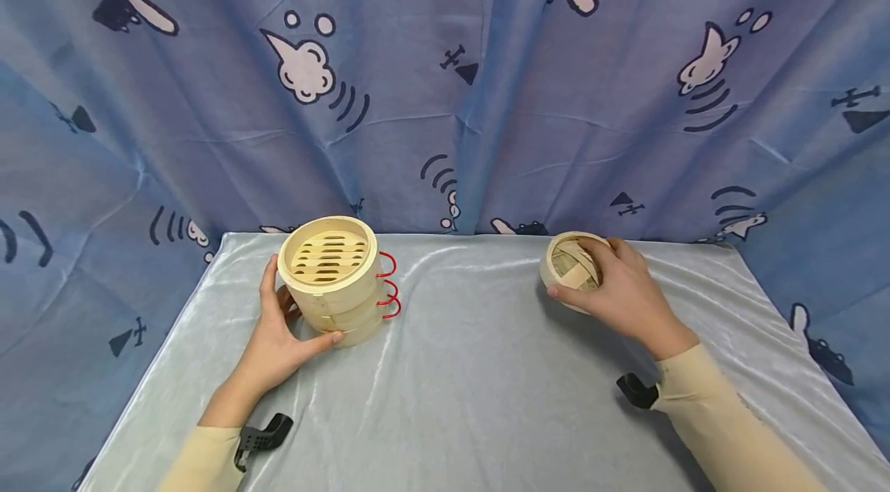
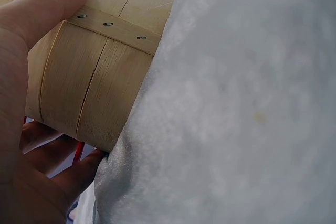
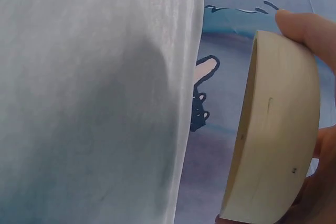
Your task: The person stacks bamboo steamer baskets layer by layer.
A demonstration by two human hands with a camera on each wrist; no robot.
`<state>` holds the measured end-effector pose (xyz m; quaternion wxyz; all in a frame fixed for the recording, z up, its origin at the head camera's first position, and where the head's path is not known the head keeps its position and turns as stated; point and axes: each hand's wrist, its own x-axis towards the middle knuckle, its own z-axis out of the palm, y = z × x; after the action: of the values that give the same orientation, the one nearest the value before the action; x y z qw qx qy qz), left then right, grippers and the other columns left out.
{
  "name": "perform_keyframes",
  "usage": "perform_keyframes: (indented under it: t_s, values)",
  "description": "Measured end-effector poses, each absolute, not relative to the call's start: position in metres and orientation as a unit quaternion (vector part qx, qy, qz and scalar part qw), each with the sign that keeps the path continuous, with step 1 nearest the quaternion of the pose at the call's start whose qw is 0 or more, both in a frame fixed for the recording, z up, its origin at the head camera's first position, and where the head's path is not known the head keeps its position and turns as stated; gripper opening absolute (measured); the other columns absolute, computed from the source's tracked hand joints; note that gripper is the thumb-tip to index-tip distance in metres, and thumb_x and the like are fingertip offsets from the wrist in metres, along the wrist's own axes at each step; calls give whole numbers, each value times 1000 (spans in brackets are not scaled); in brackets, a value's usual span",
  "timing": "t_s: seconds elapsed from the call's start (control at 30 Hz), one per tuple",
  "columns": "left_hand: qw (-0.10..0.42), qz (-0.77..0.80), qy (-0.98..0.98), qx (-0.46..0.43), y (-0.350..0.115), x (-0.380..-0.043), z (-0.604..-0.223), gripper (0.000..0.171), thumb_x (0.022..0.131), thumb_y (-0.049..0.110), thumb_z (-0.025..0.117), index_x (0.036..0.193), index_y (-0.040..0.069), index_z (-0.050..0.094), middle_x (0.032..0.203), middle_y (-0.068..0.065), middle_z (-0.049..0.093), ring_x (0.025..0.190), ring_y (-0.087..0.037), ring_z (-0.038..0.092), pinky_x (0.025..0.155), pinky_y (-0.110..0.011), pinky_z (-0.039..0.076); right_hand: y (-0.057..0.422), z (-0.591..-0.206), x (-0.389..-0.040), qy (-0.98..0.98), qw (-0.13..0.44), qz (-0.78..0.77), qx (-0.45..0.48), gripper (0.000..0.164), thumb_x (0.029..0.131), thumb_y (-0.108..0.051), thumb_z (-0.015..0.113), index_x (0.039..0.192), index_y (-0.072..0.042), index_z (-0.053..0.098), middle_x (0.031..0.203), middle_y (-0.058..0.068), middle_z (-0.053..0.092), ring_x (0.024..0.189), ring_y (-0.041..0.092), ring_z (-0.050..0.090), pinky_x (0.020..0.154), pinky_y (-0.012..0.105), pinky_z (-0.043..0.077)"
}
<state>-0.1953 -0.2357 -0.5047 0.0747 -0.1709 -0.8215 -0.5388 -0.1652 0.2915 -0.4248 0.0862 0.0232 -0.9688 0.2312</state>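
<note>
In the head view, a stacked bamboo steamer (image 1: 351,305) stands on the left of the table, slatted rack facing up. Red loops (image 1: 388,290) stick out from its right side. My left hand (image 1: 273,349) grips its lower part, thumb across the front and fingers round the left and far side. The left wrist view shows the stapled bamboo wall (image 2: 100,77) close up under the thumb. Off to the right, my right hand (image 1: 629,293) holds a round bamboo lid (image 1: 575,266) with a woven top by its rim. The lid is raised, casting a shadow on the cloth.
A pale grey velvety cloth (image 1: 473,384) covers the table, with slight wrinkles. Behind and beside it hangs a blue curtain (image 1: 417,90) printed with planes and clouds. Black wrist mounts (image 1: 267,434) sit at both sleeves.
</note>
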Motion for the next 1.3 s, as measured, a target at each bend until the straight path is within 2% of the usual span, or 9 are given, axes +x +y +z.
perform_keyframes:
  t_s: [0.27, 0.67, 0.87, 1.13, 1.3]
  values:
    - [69, -542, -820, -170, -237, -197, -507, 154, 74, 8, 103, 173, 39, -10, 157, -21, 50, 144, -37, 49, 111, -11, 37, 283, -420, -169, -969, 83, 230, 29, 98, 84, -72, 84, 156, -11, 55, 147, 30, 49, 129, 53, 49, 91, 70, 46]
    - [75, -544, -818, -172, -238, -195, -506, 153, 74, 8, 103, 174, 37, -9, 156, -24, 50, 143, -39, 50, 110, -9, 36, 265, -419, -176, -966, 77, 242, 37, 95, 84, -76, 81, 155, -17, 57, 151, 26, 50, 133, 54, 48, 94, 71, 46]
    - [70, -542, -820, -171, -237, -195, -505, 153, 74, 9, 103, 173, 40, -9, 156, -24, 50, 144, -38, 50, 110, -9, 36, 262, -419, -178, -965, 81, 245, 44, 96, 84, -76, 81, 157, -19, 56, 152, 25, 50, 132, 52, 49, 94, 70, 47]
    - [68, -535, -825, -170, -238, -197, -506, 154, 74, 11, 104, 174, 38, -10, 157, -25, 49, 144, -40, 50, 110, -10, 36, 253, -413, -184, -963, 69, 256, 43, 99, 83, -79, 81, 159, -20, 55, 163, 29, 42, 147, 57, 39, 104, 79, 40]
    - [71, -533, -825, -171, -239, -196, -506, 154, 73, 10, 104, 173, 41, -10, 156, -25, 49, 143, -39, 50, 110, -9, 36, 244, -410, -190, -962, 74, 258, 55, 98, 83, -77, 81, 158, -18, 56, 159, 28, 46, 141, 55, 45, 102, 76, 43]
